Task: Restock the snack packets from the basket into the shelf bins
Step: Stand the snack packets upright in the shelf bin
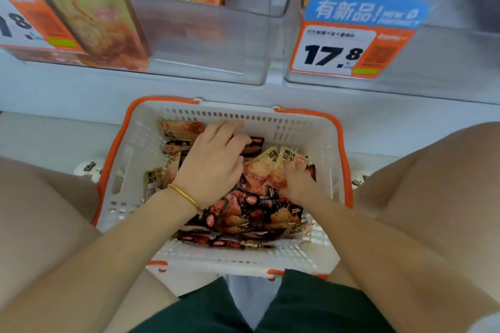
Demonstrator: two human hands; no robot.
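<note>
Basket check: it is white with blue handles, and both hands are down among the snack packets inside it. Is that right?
One detail is off: the head view shows the handles of the basket are orange, not blue. It is white, and the left hand and right hand are both down among the snack packets inside it.

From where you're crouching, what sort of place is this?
Most likely a shop's snack aisle. It has clear shelf bins, a price tag reading 17.8, and a white and orange shopping basket full of snack packets.
</note>
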